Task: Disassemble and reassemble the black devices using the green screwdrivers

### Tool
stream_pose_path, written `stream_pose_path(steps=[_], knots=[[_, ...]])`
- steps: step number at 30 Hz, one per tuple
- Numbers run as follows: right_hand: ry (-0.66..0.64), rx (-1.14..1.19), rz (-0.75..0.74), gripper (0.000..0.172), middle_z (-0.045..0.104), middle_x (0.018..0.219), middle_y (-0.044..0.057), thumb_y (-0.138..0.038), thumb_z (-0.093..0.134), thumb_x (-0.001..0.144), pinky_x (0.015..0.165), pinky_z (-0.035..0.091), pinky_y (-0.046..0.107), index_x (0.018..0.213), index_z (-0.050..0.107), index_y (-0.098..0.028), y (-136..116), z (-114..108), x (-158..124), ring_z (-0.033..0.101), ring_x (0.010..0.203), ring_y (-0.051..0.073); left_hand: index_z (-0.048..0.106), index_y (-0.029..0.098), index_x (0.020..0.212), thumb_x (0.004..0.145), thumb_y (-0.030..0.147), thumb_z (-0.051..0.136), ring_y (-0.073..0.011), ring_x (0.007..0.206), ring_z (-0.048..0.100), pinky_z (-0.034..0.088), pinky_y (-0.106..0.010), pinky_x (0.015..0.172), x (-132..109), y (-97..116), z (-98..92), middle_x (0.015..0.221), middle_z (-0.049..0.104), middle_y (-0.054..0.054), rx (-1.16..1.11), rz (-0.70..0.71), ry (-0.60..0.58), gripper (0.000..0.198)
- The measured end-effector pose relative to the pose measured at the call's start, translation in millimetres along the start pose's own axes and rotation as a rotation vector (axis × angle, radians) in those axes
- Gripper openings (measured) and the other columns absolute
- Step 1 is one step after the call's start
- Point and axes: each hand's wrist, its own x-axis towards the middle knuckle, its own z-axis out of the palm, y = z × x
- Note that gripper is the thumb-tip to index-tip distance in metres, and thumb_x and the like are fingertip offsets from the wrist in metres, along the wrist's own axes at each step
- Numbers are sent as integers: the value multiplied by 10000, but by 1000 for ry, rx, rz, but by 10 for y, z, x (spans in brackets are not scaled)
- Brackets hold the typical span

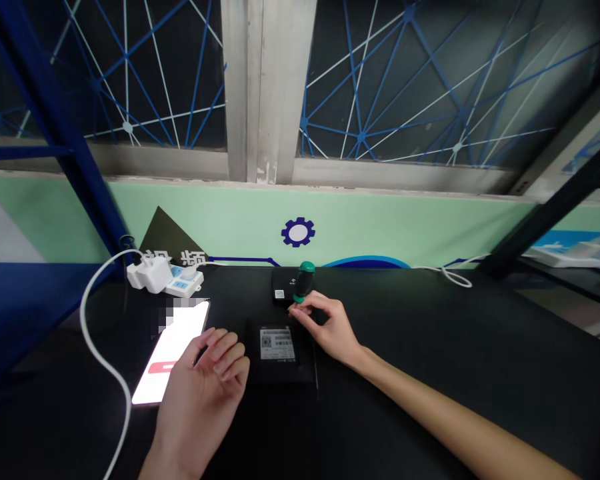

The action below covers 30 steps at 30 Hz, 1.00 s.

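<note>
Head-worn view, forward and down, close above the left hand point(200, 400) and right hand point(327, 327)

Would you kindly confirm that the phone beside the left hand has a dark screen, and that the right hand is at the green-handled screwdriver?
Not quite: the phone beside the left hand has a lit white screen, not a dark one, as the head view shows; the right hand is at the green-handled screwdriver, as you said.

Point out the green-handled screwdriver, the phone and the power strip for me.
Green-handled screwdriver point(303, 283): head view, on the handle's dark middle.
Phone point(173, 343): head view, on its lit screen.
Power strip point(183, 287): head view, on its white casing.
</note>
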Motion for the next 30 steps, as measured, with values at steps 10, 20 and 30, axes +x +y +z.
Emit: stream_pose_path(steps=[10, 20, 30], knots=[[-34, -16, -13, 243, 753, 800, 52, -362, 625, 952, 798, 497, 396, 770, 714, -227, -47, -17, 15, 662, 798, 234, 368, 207, 703, 996, 95, 394, -60, 454, 373, 352, -220, 435, -1, 6, -23, 614, 312, 78, 36, 27, -19, 314], [40, -6, 95, 292, 754, 690, 24, -417, 735, 855, 773, 484, 382, 662, 630, -225, 8, 2, 19, 682, 723, 233, 366, 208, 701, 993, 90, 391, -62, 456, 366, 340, -224, 438, -12, 17, -11, 616, 298, 77, 48, 44, -9, 316], [29, 22, 104, 290, 766, 706, 25, -410, 725, 869, 759, 501, 355, 677, 629, -215, 15, -5, 16, 709, 716, 223, 347, 213, 686, 973, 64, 410, -63, 454, 357, 332, -222, 434, -21, 81, 39, 613, 304, 76, 81, 66, 15, 329]])
